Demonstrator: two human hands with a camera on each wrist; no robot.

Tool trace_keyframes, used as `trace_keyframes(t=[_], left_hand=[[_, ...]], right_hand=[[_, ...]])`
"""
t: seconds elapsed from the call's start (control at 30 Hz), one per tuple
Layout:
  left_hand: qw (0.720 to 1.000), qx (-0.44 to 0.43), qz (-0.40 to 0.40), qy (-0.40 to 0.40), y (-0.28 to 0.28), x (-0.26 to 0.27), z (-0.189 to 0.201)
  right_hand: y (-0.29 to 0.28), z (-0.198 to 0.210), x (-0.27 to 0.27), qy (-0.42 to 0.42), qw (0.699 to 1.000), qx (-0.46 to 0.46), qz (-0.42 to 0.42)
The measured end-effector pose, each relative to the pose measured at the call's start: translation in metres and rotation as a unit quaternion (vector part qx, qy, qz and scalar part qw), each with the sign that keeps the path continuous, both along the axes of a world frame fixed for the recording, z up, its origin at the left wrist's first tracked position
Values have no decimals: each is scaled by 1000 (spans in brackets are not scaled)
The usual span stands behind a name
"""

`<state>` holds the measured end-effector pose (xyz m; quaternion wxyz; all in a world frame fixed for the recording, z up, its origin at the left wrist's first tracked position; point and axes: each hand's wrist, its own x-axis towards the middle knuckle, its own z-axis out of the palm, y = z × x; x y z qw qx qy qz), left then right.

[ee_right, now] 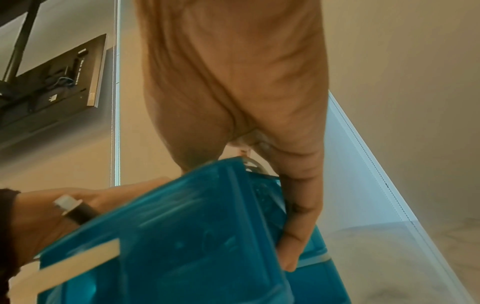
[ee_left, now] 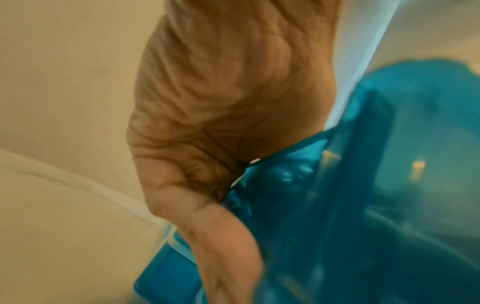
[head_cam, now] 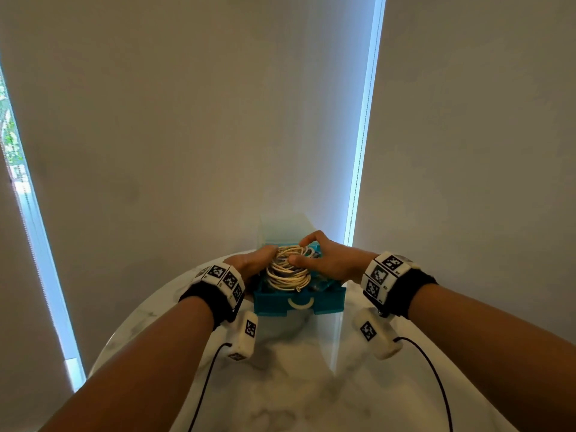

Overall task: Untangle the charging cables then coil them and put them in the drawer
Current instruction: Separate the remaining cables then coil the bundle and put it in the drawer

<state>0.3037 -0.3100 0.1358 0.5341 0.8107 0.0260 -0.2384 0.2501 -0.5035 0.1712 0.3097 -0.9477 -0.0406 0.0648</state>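
Observation:
A coil of white charging cables (head_cam: 289, 277) sits in the pulled-out blue drawer (head_cam: 328, 302), which has a white handle (head_cam: 300, 304). My left hand (head_cam: 263, 258) holds the coil's left side, its fingertips hidden behind the cables. My right hand (head_cam: 299, 251) pinches the coil's top right between thumb and curled forefinger. A cable plug pokes out at the coil's front. In the left wrist view my left hand's palm (ee_left: 221, 102) lies against the drawer (ee_left: 389, 205). In the right wrist view a finger of my right hand (ee_right: 298, 226) lies along the drawer (ee_right: 194, 226) wall.
The drawer belongs to a clear plastic case (head_cam: 286, 227) at the far edge of a round marble table (head_cam: 296, 385). Blinds hang behind it. Thin black wrist-camera leads trail over the table. The back of a mounted screen (ee_right: 57, 82) shows in the right wrist view.

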Motion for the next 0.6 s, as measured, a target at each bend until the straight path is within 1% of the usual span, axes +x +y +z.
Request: trace_keyframes(t=[0.07,0.1,0.17,0.23,0.3,0.37,0.43,0.6], left_hand=[[1000,2,-10,9,4,1,-4],[1000,-12,-22,6,4,2,-5],[999,-45,-8,19,5,4,-5],[998,-51,-3,23,3,11,-6],[999,-33,-15,13,-3,11,-5],[1000,-16,-16,-7,-5,15,-6],[999,33,-13,-18,-3,19,-6],[985,156,-45,-62,-4,13,11]], right_hand=[[-3,-1,-1,-12,1000,-8,8],[-3,-1,-2,-19,1000,-14,9],[-4,-2,-2,-31,999,-10,4],[-8,-3,-4,-33,999,7,-1],[-8,0,-8,-17,1000,19,-3],[-7,4,-11,26,999,46,-9],[-4,7,-12,57,996,71,-16],[-3,6,0,16,1000,-9,-7]])
